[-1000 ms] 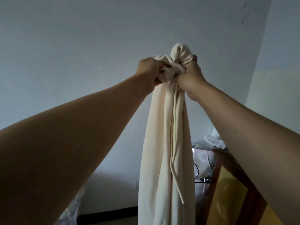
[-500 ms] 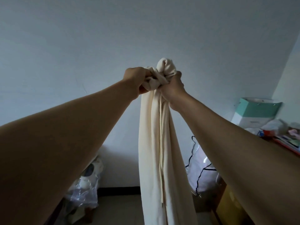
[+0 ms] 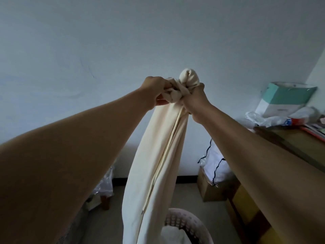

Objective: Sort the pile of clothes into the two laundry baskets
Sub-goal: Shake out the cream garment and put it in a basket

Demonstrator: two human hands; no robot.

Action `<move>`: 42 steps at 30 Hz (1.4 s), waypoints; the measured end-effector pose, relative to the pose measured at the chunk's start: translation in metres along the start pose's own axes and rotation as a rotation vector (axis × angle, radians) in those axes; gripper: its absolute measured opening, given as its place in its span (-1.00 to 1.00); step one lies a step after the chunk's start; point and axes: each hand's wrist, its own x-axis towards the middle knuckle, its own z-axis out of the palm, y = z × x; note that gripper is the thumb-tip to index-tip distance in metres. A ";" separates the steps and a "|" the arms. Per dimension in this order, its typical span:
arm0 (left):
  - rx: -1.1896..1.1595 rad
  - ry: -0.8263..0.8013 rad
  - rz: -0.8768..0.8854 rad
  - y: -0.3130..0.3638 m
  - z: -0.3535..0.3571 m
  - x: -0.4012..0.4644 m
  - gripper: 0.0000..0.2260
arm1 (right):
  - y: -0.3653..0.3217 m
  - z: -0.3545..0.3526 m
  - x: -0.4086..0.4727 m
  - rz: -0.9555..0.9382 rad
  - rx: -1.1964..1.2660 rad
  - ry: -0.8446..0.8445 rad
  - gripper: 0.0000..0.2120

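Note:
A long cream garment (image 3: 158, 164) with a drawstring hangs straight down in front of me, its top bunched into a knot-like wad. My left hand (image 3: 155, 90) and my right hand (image 3: 195, 97) both grip that wad at arm's length, side by side. Below, at the bottom edge, the rim of a pale pink laundry basket (image 3: 191, 221) shows, with white cloth (image 3: 174, 235) inside it. The garment's lower end hangs beside and in front of the basket. No second basket or clothes pile is in view.
A wooden cabinet (image 3: 281, 138) runs along the right, with a teal and white box (image 3: 284, 97) and plastic bags on top. A cardboard box with a clear bag (image 3: 216, 166) stands against the wall. Another plastic bag (image 3: 103, 185) lies at the lower left.
The view has tipped downward, so my hands and the garment sit lower against the wall. The pink basket and floor have come into sight. Both hands keep their grip.

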 end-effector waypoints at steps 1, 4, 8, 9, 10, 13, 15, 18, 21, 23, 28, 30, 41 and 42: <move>0.000 -0.016 -0.005 -0.004 0.007 0.000 -0.80 | 0.003 -0.007 -0.002 0.000 -0.012 0.019 -0.22; -0.022 -0.058 -0.025 -0.012 0.028 0.000 -0.79 | 0.013 -0.029 -0.001 -0.008 -0.062 0.072 -0.32; -0.040 -0.099 -0.058 -0.025 0.054 0.000 -0.78 | 0.027 -0.053 -0.005 -0.057 -0.123 0.154 -0.60; -0.043 -0.107 -0.067 -0.029 0.057 0.000 -0.78 | 0.032 -0.057 -0.006 -0.055 -0.132 0.173 -0.65; -0.042 -0.114 -0.082 -0.035 0.060 0.000 -0.78 | 0.038 -0.060 -0.008 -0.041 -0.142 0.186 -0.66; -0.022 -0.126 -0.121 -0.053 0.063 0.001 -0.80 | 0.058 -0.061 -0.018 -0.013 -0.161 0.193 -0.60; -0.004 -0.126 -0.150 -0.066 0.061 0.003 -0.80 | 0.073 -0.055 -0.019 0.017 -0.170 0.174 -0.60; 0.034 -0.109 -0.202 -0.090 0.056 0.006 -0.80 | 0.095 -0.043 -0.023 0.067 -0.124 0.141 -0.69; 0.061 -0.090 -0.260 -0.117 0.048 0.011 -0.80 | 0.126 -0.030 -0.025 0.182 -0.132 0.093 -0.49; 0.076 -0.083 -0.294 -0.134 0.042 0.013 -0.81 | 0.147 -0.020 -0.028 0.255 -0.136 0.065 -0.44; 0.145 -0.066 -0.382 -0.181 0.028 0.023 -0.88 | 0.194 -0.005 -0.038 0.356 -0.210 -0.043 -0.48; 0.161 -0.073 -0.439 -0.206 0.026 0.028 -0.89 | 0.217 -0.003 -0.043 0.411 -0.252 -0.091 -0.50; 0.200 -0.179 -0.697 -0.355 0.026 0.037 -0.81 | 0.372 0.004 -0.083 0.628 -0.379 -0.345 -0.21; 0.201 -0.177 -0.726 -0.372 0.025 0.038 -0.80 | 0.400 0.007 -0.085 0.654 -0.378 -0.370 -0.17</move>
